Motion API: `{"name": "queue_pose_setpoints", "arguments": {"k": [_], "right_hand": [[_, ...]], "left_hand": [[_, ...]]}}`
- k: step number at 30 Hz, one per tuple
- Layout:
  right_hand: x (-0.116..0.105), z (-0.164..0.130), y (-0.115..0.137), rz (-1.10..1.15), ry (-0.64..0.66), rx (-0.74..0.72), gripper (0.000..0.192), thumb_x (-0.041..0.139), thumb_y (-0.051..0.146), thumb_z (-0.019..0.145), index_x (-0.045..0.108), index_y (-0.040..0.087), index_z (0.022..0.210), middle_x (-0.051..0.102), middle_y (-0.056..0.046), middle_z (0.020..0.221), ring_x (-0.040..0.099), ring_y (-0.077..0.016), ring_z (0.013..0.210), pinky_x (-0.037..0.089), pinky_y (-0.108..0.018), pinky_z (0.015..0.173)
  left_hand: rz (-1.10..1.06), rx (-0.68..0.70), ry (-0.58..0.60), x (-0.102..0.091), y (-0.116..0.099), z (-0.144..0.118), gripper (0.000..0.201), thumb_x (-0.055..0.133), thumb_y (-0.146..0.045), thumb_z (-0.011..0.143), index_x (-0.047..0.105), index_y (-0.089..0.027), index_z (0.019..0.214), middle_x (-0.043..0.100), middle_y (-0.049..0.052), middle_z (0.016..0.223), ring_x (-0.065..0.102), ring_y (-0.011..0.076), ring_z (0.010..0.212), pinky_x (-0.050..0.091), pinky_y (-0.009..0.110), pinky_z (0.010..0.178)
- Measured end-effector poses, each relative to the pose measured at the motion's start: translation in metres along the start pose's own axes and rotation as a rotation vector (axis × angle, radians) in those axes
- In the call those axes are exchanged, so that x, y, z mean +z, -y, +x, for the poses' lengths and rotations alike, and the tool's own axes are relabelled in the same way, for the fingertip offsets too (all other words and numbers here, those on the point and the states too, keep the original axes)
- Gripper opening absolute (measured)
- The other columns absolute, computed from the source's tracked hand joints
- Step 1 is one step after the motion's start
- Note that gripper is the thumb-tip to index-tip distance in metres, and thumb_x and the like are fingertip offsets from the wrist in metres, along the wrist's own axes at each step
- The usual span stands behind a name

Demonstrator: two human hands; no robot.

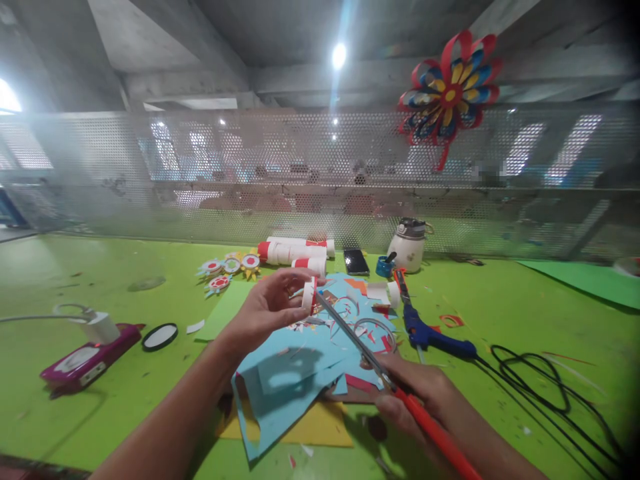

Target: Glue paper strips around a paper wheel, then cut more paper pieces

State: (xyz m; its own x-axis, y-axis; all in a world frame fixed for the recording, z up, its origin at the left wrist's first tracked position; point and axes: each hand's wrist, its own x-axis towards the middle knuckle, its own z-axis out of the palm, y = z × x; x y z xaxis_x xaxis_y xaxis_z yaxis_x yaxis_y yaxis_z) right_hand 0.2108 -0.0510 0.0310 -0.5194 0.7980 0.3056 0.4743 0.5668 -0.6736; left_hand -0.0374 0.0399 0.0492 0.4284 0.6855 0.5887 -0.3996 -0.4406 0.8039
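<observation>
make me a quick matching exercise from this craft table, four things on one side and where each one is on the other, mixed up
Things:
1. small white paper roll with a red band
2. red-handled scissors
3. blue glue gun
4. red, blue and yellow paper flower

Places:
A. hanging on the perforated metal screen
B. lying on the green table, right of the blue paper sheets
C. pinched in the left hand
D. gripped in the right hand

Pairs: 1-C, 2-D, 3-B, 4-A
</observation>
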Motion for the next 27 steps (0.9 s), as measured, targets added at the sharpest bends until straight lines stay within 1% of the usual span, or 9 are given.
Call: {"name": "queue_pose_setpoints", "arguments": {"k": [4,6,9,12,17,19,21,23,27], "right_hand": [[0.0016,-0.0009,-0.0017,-0.074,-0.055,-0.004,0.025,0.048,0.033,0.09,0.066,0.017,0.097,0.064,-0.004,0.074,0.056,-0.0159,0.064,0.043,-0.025,0.058],[0.0012,-0.0011,-0.0018,-0.085,-0.052,-0.006,0.024,0.05,0.032,0.09,0.065,0.017,0.099,0.065,-0.004,0.077,0.057,-0.0164,0.066,0.044,-0.025,0.059],[0.0007,-0.0023,-0.001,-0.103,-0.049,0.022,0.027,0.052,0.034,0.09,0.064,0.016,0.106,0.066,-0.005,0.08,0.059,-0.0178,0.069,0.046,-0.027,0.062],[0.0015,-0.0041,-0.0007,-0.105,-0.065,0.031,0.029,0.052,0.038,0.091,0.064,0.016,0.104,0.067,-0.006,0.084,0.06,-0.0188,0.072,0.047,-0.029,0.064],[0.0028,-0.0049,-0.0014,-0.124,-0.081,0.016,0.022,0.055,0.035,0.089,0.065,0.017,0.098,0.068,-0.006,0.084,0.061,-0.0188,0.073,0.048,-0.028,0.065],[0.0031,-0.005,-0.0014,-0.136,-0.084,0.024,0.022,0.055,0.035,0.089,0.065,0.017,0.099,0.069,-0.007,0.088,0.062,-0.0199,0.076,0.049,-0.029,0.066],[0.0037,-0.005,-0.0012,-0.142,-0.087,0.02,0.027,0.054,0.037,0.089,0.064,0.016,0.105,0.069,-0.008,0.091,0.062,-0.0208,0.077,0.049,-0.029,0.065],[0.0046,-0.0049,-0.0006,-0.137,-0.085,0.019,0.03,0.053,0.038,0.09,0.062,0.016,0.108,0.069,-0.008,0.089,0.061,-0.0201,0.074,0.048,-0.03,0.064],[0.0062,-0.0043,0.0015,-0.117,-0.062,0.015,0.025,0.049,0.037,0.092,0.063,0.017,0.1,0.066,-0.004,0.081,0.058,-0.0179,0.069,0.047,-0.03,0.063]], "left_hand": [[0.041,0.021,-0.04,0.0039,0.0004,0.0013,0.04,0.071,-0.006,0.071,0.064,-0.02,0.108,0.059,0.01,0.12,0.054,0.0231,0.114,0.051,0.032,0.089],[0.059,0.022,-0.062,0.0056,0.0004,0.0013,0.044,0.072,-0.006,0.071,0.064,-0.02,0.111,0.059,0.01,0.119,0.054,0.023,0.114,0.051,0.031,0.09],[0.095,0.037,-0.083,0.0074,-0.0003,0.0009,0.048,0.072,-0.006,0.07,0.063,-0.02,0.115,0.059,0.01,0.119,0.054,0.0226,0.114,0.05,0.03,0.092],[0.143,0.07,-0.076,0.008,-0.0018,0.0003,0.047,0.072,-0.007,0.071,0.064,-0.02,0.115,0.057,0.009,0.118,0.053,0.0227,0.115,0.049,0.03,0.093],[0.243,0.096,-0.05,0.0073,-0.0042,0.0005,0.044,0.07,-0.01,0.074,0.064,-0.02,0.117,0.053,0.01,0.119,0.053,0.0222,0.115,0.049,0.03,0.093],[0.253,0.1,-0.044,0.0072,-0.0047,0.0009,0.044,0.069,-0.01,0.075,0.064,-0.02,0.118,0.052,0.011,0.119,0.052,0.0222,0.115,0.049,0.03,0.094],[0.253,0.101,-0.038,0.0076,-0.0054,0.0012,0.044,0.069,-0.01,0.075,0.063,-0.02,0.118,0.052,0.011,0.119,0.052,0.0223,0.115,0.049,0.031,0.094],[0.243,0.1,-0.036,0.0083,-0.006,0.0012,0.045,0.068,-0.009,0.075,0.064,-0.02,0.118,0.052,0.011,0.119,0.052,0.0226,0.115,0.049,0.032,0.094],[0.21,0.091,-0.049,0.0096,-0.0059,0.0005,0.045,0.069,-0.009,0.075,0.064,-0.02,0.118,0.05,0.011,0.119,0.051,0.0229,0.116,0.049,0.034,0.096]]}}
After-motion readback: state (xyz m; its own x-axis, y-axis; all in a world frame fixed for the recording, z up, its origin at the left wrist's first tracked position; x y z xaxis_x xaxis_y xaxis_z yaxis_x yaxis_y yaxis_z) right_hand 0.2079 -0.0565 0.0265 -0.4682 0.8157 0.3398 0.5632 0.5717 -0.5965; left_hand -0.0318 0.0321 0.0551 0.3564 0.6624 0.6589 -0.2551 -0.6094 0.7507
